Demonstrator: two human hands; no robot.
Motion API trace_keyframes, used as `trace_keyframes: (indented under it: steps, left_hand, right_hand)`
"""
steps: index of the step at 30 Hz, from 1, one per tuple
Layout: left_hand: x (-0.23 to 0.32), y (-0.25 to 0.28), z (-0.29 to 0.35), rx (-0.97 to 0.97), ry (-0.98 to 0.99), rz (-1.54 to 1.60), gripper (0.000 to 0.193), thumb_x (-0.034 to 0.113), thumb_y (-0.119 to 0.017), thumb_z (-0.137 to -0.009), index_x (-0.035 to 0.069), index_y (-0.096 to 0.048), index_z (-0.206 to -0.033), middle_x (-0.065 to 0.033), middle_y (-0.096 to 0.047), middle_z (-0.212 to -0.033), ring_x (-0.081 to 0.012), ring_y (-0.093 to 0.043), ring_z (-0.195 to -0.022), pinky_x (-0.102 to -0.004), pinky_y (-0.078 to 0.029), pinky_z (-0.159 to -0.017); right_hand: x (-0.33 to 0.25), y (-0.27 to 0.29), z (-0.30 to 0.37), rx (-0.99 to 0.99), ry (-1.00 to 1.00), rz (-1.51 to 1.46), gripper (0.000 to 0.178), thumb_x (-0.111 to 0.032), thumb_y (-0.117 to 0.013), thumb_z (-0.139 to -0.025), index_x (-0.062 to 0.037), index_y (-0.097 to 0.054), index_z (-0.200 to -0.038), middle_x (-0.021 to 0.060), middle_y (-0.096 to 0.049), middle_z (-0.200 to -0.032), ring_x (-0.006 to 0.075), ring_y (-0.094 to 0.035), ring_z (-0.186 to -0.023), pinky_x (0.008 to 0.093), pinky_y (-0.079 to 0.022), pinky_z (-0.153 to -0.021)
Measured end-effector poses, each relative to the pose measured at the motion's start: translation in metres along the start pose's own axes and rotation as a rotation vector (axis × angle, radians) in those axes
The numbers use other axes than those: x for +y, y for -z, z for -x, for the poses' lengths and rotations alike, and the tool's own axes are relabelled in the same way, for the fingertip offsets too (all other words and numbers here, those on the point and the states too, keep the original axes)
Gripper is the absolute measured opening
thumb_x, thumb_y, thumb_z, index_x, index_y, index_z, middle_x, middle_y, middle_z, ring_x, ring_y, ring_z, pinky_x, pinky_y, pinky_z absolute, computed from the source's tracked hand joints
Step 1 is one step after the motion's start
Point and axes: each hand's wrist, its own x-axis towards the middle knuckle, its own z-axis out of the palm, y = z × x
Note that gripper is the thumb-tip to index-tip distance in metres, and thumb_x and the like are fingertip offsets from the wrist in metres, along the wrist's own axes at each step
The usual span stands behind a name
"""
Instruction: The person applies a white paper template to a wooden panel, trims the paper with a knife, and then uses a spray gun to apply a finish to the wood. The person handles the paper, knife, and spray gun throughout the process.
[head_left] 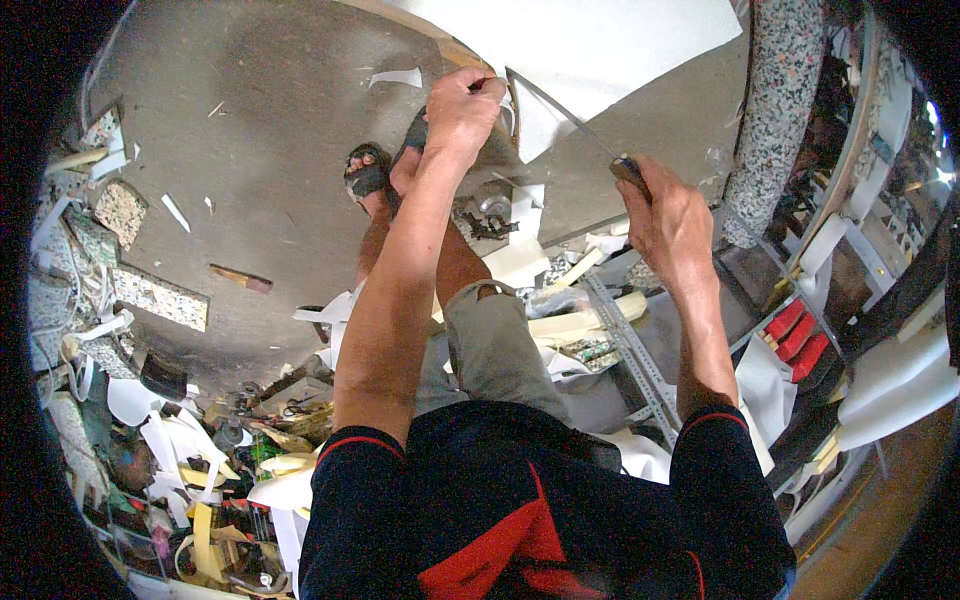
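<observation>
My right hand (670, 215) is wrapped round the dark handle of a knife (568, 117). Its long, thin blade slants up and left, with the far end close to my left hand's fingers. My left hand (463, 115) is closed, thumb and forefinger pinched together; what lies between them, if anything, is hidden. A narrow curved strip (516, 110) hangs just right of those fingers. Beyond both hands spreads a large white sheet (610, 50), whose lower corner dips behind the blade.
Pale offcuts and speckled foam pieces (165, 297) litter the floor (250, 150). A brush (241, 278) lies at left. At right stand a thick speckled foam roll (782, 110) and red-handled items (797, 340). A perforated metal bar (630, 345) runs beside my leg. Scraps are heaped at lower left.
</observation>
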Motion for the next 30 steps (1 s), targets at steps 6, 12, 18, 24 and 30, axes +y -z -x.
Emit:
trace_keyframes:
  steps: [6,12,18,24,30]
  left_hand:
    - [0.0,0.0,0.002,-0.017,0.039,0.01,0.025,0.016,-0.068,-0.083,-0.002,-0.074,-0.1,-0.0056,-0.069,-0.078,-0.0121,-0.059,-0.07,-0.029,-0.049,-0.067]
    - [-0.003,0.004,0.003,0.044,0.041,-0.002,0.024,0.018,-0.068,-0.084,-0.001,-0.074,-0.098,-0.0054,-0.069,-0.078,-0.013,-0.06,-0.071,-0.03,-0.049,-0.069]
    - [-0.007,0.003,0.0,0.029,0.044,0.018,0.025,0.018,-0.069,-0.084,0.0,-0.074,-0.1,-0.0055,-0.069,-0.08,-0.0138,-0.06,-0.074,-0.0315,-0.05,-0.071]
    - [-0.004,0.005,0.003,0.019,0.045,0.025,0.017,0.016,-0.072,-0.086,0.001,-0.074,-0.094,-0.0012,-0.066,-0.08,-0.0108,-0.055,-0.073,-0.0277,-0.044,-0.066]
    - [-0.007,0.005,0.004,0.029,0.034,0.101,0.015,0.015,-0.073,-0.085,0.002,-0.074,-0.09,0.003,-0.061,-0.073,-0.0068,-0.047,-0.061,-0.0272,-0.037,-0.054]
  right_hand:
    - [0.004,-0.027,-0.026,-0.027,0.063,0.048,0.022,-0.017,-0.067,-0.092,-0.0058,-0.065,-0.11,0.0202,-0.069,-0.089,0.0408,-0.069,-0.079,0.0472,-0.052,-0.065]
    - [0.006,-0.022,-0.023,0.013,0.12,0.052,0.022,-0.016,-0.067,-0.092,-0.0061,-0.065,-0.111,0.0183,-0.07,-0.09,0.0399,-0.069,-0.079,0.0462,-0.053,-0.065]
    - [0.013,-0.008,-0.01,0.052,0.114,0.069,0.024,-0.016,-0.067,-0.092,-0.0075,-0.065,-0.114,0.0178,-0.07,-0.093,0.0394,-0.069,-0.081,0.0457,-0.053,-0.066]
    - [0.014,-0.02,-0.025,0.035,0.126,0.098,0.025,-0.016,-0.067,-0.092,-0.0079,-0.066,-0.115,0.0177,-0.07,-0.092,0.0383,-0.069,-0.081,0.0444,-0.053,-0.066]
    - [0.021,-0.018,-0.017,0.08,0.167,0.046,0.027,-0.015,-0.068,-0.091,-0.0066,-0.065,-0.117,0.0177,-0.07,-0.089,0.0372,-0.069,-0.076,0.0426,-0.053,-0.064]
